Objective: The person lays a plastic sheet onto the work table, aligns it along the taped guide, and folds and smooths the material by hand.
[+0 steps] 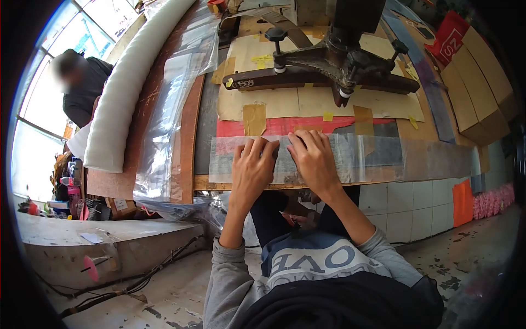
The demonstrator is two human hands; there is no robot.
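A strip of clear plastic sheet (224,164) lies along the front edge of the workbench. My left hand (255,162) rests over it with the fingers curled and closed at its far edge. Just to the right, my right hand (313,159) is closed in the same way on the sheet, a small gap between the two. The fingertips are partly hidden by the backs of my hands. Beyond them is a red surface (285,125) with pieces of brown tape (255,119). Farther back, a dark metal press bar (307,80) stretches across above a pale board (274,104).
A thick white foam roll (131,93) and clear film (164,131) lie on the left. Cardboard boxes (476,93) and a red bag (446,41) stand at right. A person (85,82) is at far left. Cables (137,282) run along the floor.
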